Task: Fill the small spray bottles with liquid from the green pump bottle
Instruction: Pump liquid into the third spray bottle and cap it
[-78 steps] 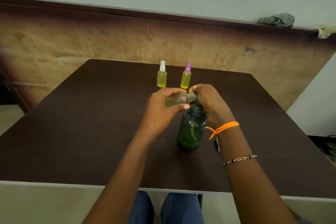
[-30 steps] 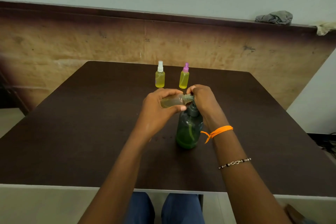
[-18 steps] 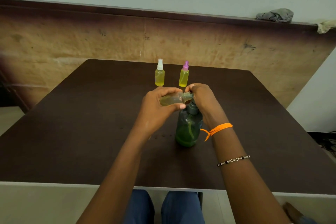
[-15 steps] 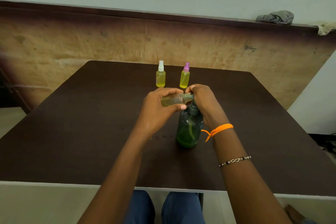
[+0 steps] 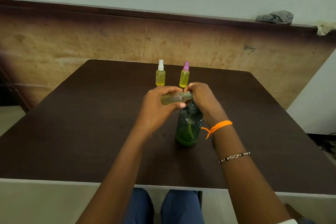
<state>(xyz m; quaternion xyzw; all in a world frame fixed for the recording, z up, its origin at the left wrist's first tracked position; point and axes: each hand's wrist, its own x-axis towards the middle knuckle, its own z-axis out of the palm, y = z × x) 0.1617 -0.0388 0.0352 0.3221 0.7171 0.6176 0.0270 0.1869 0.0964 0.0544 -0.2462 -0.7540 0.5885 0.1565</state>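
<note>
The green pump bottle point(image 5: 189, 127) stands upright in the middle of the dark table point(image 5: 91, 123). My left hand point(image 5: 158, 107) holds a small clear bottle point(image 5: 174, 98) on its side, with its open threaded neck pointing right at the pump's spout. Pale yellow liquid lies along the inside of that small bottle. My right hand point(image 5: 201, 98) rests on top of the pump head and covers it. Behind them stand two capped spray bottles full of yellow liquid: one with a white sprayer point(image 5: 160, 74) and one with a purple sprayer point(image 5: 184, 75).
A wooden panel wall point(image 5: 91, 47) rises right behind the table's far edge. A grey cloth point(image 5: 275, 17) lies on the ledge at the upper right. My knees point(image 5: 163, 207) show below the table's near edge.
Hardly anything has moved. Both hands stay at the pump head with the small bottle held sideways against the spout; only the view has shifted slightly.
</note>
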